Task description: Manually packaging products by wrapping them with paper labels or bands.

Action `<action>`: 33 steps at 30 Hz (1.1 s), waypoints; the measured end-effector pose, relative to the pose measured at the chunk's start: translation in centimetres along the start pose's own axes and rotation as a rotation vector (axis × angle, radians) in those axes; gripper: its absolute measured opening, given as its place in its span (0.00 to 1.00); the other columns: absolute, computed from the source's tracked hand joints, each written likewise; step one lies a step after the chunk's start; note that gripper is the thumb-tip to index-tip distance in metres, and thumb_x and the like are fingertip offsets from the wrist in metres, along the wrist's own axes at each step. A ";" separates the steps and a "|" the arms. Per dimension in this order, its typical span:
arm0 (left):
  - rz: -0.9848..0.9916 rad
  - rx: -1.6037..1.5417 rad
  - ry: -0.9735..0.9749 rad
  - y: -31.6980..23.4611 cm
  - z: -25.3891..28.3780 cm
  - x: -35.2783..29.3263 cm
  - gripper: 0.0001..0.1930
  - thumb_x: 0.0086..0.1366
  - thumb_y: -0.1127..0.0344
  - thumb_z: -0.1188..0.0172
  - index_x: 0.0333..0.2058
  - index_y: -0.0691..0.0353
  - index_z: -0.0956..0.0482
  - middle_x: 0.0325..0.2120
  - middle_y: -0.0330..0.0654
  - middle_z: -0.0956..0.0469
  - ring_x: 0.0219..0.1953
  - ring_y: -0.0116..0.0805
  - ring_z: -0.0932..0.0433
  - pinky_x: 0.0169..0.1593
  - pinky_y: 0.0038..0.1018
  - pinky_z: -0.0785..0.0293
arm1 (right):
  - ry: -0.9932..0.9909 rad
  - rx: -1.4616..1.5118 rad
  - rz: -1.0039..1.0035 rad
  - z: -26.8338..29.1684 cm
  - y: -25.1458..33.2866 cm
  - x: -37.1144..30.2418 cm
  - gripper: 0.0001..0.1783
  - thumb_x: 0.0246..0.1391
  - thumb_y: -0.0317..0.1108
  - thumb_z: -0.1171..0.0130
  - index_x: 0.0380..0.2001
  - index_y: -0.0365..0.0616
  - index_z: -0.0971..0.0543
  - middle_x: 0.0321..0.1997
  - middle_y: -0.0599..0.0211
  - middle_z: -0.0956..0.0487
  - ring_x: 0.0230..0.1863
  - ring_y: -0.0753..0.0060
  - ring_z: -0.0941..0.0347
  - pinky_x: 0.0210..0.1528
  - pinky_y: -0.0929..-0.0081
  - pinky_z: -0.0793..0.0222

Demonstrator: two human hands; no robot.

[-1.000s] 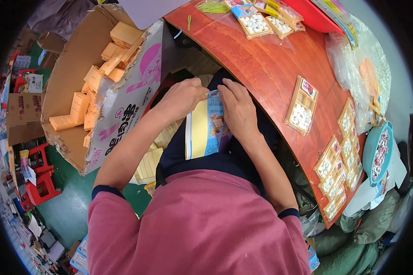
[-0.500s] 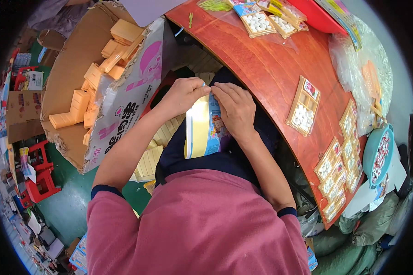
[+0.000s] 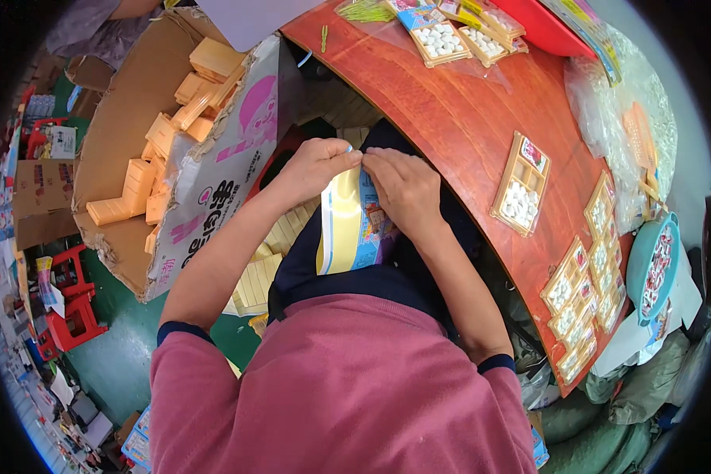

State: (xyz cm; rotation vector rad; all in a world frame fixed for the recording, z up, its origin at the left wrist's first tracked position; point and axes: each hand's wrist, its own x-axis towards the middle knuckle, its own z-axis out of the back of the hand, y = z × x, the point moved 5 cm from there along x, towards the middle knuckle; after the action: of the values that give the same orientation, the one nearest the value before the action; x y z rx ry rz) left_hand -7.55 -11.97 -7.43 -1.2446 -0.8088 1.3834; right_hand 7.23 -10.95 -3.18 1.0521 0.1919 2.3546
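Over my lap I hold a printed packaging bag (image 3: 342, 227), shiny pale yellow on one side and blue with coloured pictures on the other. My left hand (image 3: 317, 167) pinches its top edge between thumb and fingers. Close beside it, my right hand (image 3: 405, 188) bends over the top right of the bag, fingers closed on it. The two sets of fingertips nearly meet at the upper edge. My right thumb is mostly hidden, and whatever may be inside the bag cannot be seen.
A torn carton (image 3: 107, 126) at left holds several orange plastic trays (image 3: 134, 186). On the red-brown table (image 3: 450, 110) lie compartment trays with white pieces (image 3: 521, 186). A teal basket (image 3: 652, 268) stands at its right end; red stools (image 3: 75, 316) stand on the floor at left.
My hands stay at the bag's top edge. The right fingers have shifted slightly left and bent more, and the bag's yellow side bulges a little differently.
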 end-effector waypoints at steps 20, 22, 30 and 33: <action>-0.377 0.720 -0.216 -1.8 0.5 0.1 0.04 0.57 0.68 0.47 0.28 0.59 0.25 0.25 0.44 0.29 0.29 0.44 0.27 0.32 0.35 0.30 | 0.275 0.202 0.149 5.9 3.7 -4.1 0.09 0.39 0.32 0.43 0.27 0.45 0.27 0.38 0.60 0.24 0.36 0.58 0.27 0.35 0.66 0.33; -0.447 0.782 -0.214 -2.0 -0.3 0.7 0.03 0.55 0.70 0.47 0.28 0.59 0.25 0.26 0.43 0.30 0.31 0.42 0.27 0.33 0.36 0.30 | 0.220 0.205 0.294 10.9 6.8 -6.0 0.10 0.39 0.35 0.39 0.27 0.45 0.25 0.33 0.58 0.23 0.33 0.59 0.25 0.34 0.65 0.29; -0.794 1.138 -0.466 -9.2 -1.6 -1.7 0.12 0.60 0.64 0.48 0.40 0.61 0.23 0.39 0.45 0.26 0.47 0.43 0.29 0.46 0.30 0.30 | -0.326 0.571 -0.800 20.3 0.4 -5.7 0.04 0.55 0.22 0.49 0.32 0.39 0.33 0.27 0.65 0.27 0.24 0.78 0.31 0.27 0.81 0.32; -0.531 0.188 -0.027 -12.1 -4.4 -2.3 0.22 0.65 0.52 0.50 0.48 0.64 0.26 0.47 0.48 0.28 0.53 0.39 0.32 0.50 0.28 0.33 | -0.485 0.664 -0.896 20.2 -1.9 -5.9 0.06 0.54 0.24 0.46 0.33 0.40 0.32 0.28 0.66 0.26 0.25 0.80 0.31 0.26 0.83 0.33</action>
State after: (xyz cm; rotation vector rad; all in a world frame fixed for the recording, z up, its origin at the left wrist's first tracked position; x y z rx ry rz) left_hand -0.40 -12.29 3.57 -0.7897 -0.9234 1.0147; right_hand 25.88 -14.29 6.14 1.4004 1.0553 1.1959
